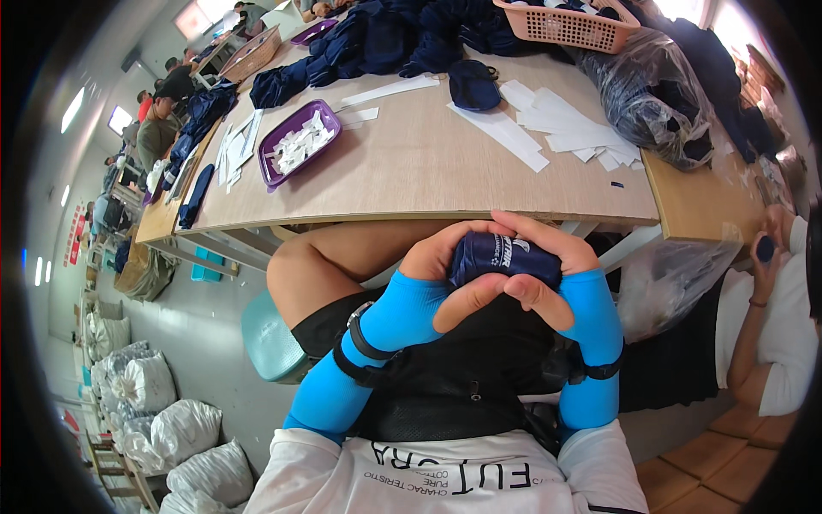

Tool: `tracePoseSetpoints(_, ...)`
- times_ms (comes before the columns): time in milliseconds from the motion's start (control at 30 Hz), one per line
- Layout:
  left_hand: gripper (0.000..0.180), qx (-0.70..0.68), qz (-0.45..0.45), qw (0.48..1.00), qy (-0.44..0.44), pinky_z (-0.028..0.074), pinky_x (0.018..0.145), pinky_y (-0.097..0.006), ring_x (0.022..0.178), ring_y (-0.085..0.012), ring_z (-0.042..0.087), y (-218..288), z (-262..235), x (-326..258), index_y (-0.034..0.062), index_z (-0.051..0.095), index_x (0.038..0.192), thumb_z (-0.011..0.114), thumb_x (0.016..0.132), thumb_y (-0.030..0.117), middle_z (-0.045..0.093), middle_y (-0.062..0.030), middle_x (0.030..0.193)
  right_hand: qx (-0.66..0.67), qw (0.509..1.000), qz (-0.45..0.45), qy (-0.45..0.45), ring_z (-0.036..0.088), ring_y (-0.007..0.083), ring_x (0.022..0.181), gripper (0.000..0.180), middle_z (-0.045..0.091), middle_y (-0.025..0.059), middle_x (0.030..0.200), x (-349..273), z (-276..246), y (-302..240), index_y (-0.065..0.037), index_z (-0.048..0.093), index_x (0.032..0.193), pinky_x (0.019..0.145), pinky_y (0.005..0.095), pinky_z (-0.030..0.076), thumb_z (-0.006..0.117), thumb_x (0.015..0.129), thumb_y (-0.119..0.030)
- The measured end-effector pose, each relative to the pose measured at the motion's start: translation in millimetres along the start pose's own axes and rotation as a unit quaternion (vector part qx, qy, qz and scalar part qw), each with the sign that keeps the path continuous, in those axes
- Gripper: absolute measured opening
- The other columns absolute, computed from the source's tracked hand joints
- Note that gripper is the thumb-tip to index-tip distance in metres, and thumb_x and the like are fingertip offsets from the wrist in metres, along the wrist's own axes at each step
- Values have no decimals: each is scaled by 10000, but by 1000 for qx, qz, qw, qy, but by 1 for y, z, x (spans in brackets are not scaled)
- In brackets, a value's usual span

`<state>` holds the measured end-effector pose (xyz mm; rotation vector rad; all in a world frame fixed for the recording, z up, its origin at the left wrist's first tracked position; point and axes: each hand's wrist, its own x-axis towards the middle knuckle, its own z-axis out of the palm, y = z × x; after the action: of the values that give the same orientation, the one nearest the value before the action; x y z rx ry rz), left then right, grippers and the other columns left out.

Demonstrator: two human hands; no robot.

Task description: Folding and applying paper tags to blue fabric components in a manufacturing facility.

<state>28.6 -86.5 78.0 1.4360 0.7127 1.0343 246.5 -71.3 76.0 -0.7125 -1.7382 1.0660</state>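
Note:
Above my lap, just off the near edge of the table, a small navy fabric bundle (pixel 503 260) with white printing is gripped between both hands. It looks compact and rounded, like a rolled pouch. My left hand (pixel 431 257) wraps its left end, the thumb pressing along the lower side. From the right, my right hand (pixel 567 246) closes round the other end, fingers over the top and thumb underneath. Both thumbs come close together below the bundle. On the table beyond lies a flat navy pouch (pixel 474 85).
A purple tray (pixel 267 174) of white slips stands on the table (pixel 394 176), near paper strips (pixel 501 135). Navy cloth (pixel 368 43), a pink basket (pixel 565 27) and a plastic bag (pixel 655 103) line the far side. Another person's hand (pixel 765 257) shows at right.

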Motion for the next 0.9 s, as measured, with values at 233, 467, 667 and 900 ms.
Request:
tracePoseSetpoints(233,476,-3,-32,999,-35,501,1008,-297,1113,-121,627,-3,1,8,-28,513,1437,698,1016,92,686,-87,1230,97,984,145,-44,595,66,672,594,744,75,1123,-2,-12,-3,-45,614,1458,607,224,505,808,941,-265)
tracePoseSetpoints(467,732,70,62,990,-110,394,1169,-428,1363,-294,512,-30,8,56,-11,413,1542,769,977,288,535,-194,1451,154,968,136,145,534,54,609,653,701,70,920,-21,-40,9,10,597,1417,530,196,412,854,880,-258)
tracePoseSetpoints(667,820,593,208,776,62,370,1199,-520,1443,-489,431,-92,-23,115,0,499,1485,789,892,487,496,-248,1540,226,958,65,165,482,58,555,747,682,118,900,-37,-70,45,57,511,1451,497,195,384,850,896,-310)
tracePoseSetpoints(900,497,540,231,809,5,486,1044,-468,1224,-383,598,-81,-28,114,61,696,1194,857,809,331,639,-144,1253,242,947,72,197,465,55,548,682,668,134,923,-28,-67,58,35,524,1436,496,204,377,823,938,-323)
